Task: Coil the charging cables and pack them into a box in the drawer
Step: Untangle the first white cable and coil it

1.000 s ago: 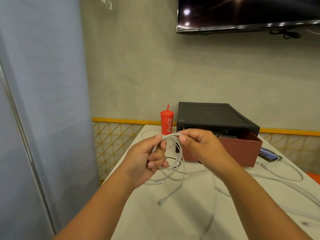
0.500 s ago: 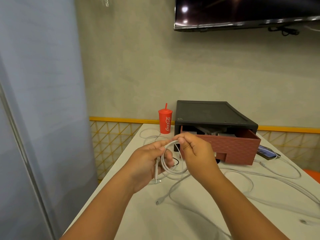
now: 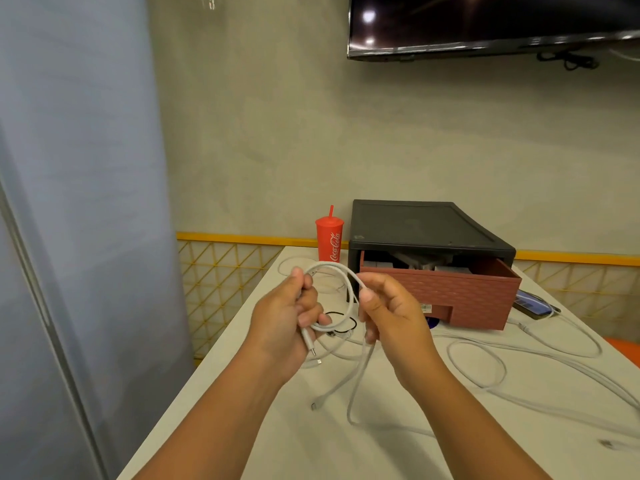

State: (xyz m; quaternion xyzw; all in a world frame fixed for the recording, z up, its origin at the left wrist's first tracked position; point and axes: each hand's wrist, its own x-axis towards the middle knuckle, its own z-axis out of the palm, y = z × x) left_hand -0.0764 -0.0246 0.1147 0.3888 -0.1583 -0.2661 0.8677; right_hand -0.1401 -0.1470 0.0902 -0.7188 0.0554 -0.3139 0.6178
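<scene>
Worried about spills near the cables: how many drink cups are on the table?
1. The red cup stands at the table's far edge, just left of the black drawer unit; another could hide behind that unit.

Probably a meeting room or office, wall-mounted screen [image 3: 485, 26], white table [image 3: 277, 431], plain wall [image 3: 346, 133], yellow-railed partition [image 3: 239, 258]

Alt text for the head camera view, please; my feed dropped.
Left hand and right hand hold a white cable in a loop above the table. Behind, a red-brown drawer stands open in its black case; more cables lie loose.
</scene>
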